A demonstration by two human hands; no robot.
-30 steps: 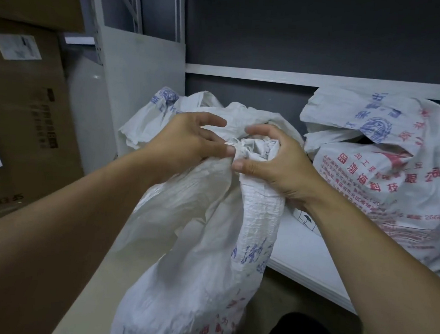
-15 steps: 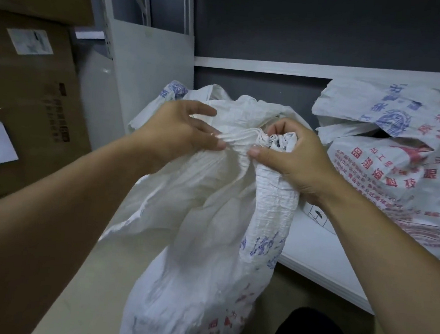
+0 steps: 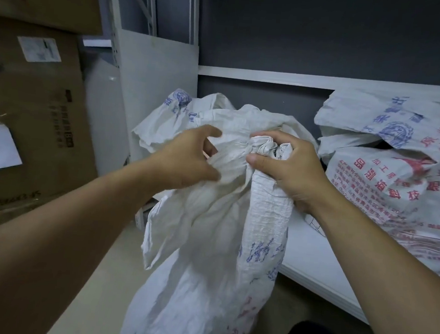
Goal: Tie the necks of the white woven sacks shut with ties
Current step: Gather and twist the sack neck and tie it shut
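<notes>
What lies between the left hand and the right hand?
In the head view, the white woven sack's bunched neck spans left hand to right hand.

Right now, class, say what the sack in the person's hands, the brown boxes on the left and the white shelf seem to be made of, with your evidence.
Sack: woven plastic, likely polypropylene; fine grid weave, slight sheen, stiff creases.
Boxes: matt brown cardboard; printed faces, paper label stuck on.
Shelf: smooth white board, painted metal or laminate; cannot tell which.

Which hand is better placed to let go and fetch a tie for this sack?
Probably the left. The right hand grips the bunched sack neck, holding it closed; the left hand only gathers loose folds beside it.
</notes>
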